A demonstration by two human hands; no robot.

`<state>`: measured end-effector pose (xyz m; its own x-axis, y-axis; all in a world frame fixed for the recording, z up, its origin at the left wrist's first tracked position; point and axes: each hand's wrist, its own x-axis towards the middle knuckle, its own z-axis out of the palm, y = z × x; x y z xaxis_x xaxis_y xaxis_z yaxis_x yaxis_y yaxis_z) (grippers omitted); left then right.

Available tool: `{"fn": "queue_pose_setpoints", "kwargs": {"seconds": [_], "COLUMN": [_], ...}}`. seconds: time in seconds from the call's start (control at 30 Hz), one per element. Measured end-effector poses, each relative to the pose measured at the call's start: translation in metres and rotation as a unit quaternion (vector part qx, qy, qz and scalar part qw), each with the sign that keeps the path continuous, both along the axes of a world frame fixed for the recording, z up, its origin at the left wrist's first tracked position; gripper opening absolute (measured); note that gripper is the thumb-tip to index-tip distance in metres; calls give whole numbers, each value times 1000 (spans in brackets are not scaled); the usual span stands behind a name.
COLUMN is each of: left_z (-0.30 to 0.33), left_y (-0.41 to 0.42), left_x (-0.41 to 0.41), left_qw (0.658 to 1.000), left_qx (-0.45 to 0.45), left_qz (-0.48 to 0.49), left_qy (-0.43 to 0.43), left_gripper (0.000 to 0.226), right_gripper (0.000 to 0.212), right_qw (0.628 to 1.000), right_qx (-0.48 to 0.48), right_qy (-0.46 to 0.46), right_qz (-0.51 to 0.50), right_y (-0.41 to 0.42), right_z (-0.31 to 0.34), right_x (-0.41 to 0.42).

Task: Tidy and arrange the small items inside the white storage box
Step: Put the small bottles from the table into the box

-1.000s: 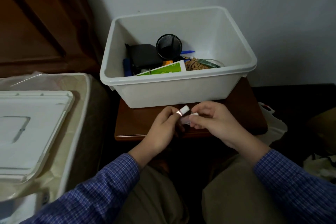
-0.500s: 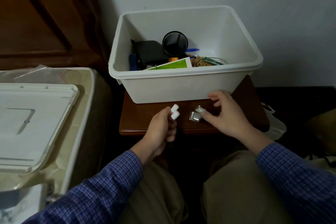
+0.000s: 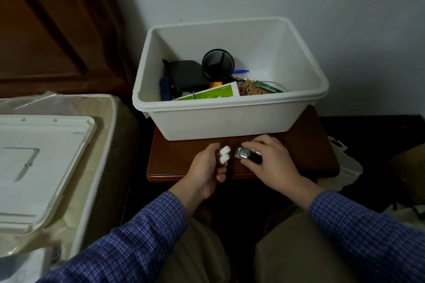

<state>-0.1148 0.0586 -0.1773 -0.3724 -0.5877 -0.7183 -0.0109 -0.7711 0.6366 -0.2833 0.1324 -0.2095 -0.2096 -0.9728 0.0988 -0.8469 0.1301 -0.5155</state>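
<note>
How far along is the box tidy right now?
Done: nothing looks arranged; the white plastic storage box holds a jumble around the black mesh cup. In hand: left hand grips two small white capsule-shaped pieces; right hand grips a small silver-and-black item. Left: putting these in, sorting the rest.

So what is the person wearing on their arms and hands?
Both arms wear long sleeves in a blue and white check, left sleeve and right sleeve. The left hand and right hand are bare: no gloves, rings or watch show.
</note>
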Motion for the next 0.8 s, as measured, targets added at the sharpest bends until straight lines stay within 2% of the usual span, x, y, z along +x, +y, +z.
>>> {"fn": "queue_pose_setpoints", "kwargs": {"seconds": [0.23,0.43,0.53,0.63,0.73,0.8], "left_z": [-6,-13,-14,-12,-10,-9], "left_y": [-6,-5,-5,-6,-9,-10], "left_x": [-12,-14,-15,-15,-17,-17], "left_qw": [999,994,993,994,994,993], "left_qx": [-31,-77,-80,-31,-9,-8], "left_qz": [-12,-42,-71,-101,-107,-117], "left_qy": [-43,-66,-48,11,16,19], "left_gripper": [21,12,17,31,30,29], "right_gripper": [35,27,24,26,26,24], "right_qw": [999,993,985,978,973,963], "right_qx": [11,-67,-109,-138,-154,-156], "right_qy": [-42,-97,-133,-159,-173,-219], "right_qz": [-6,16,18,12,7,-9], "right_y": [-11,-13,-11,-8,-8,-8], "right_z": [4,2,0,1,4,7], "right_x": [0,2,3,3,4,3]}}
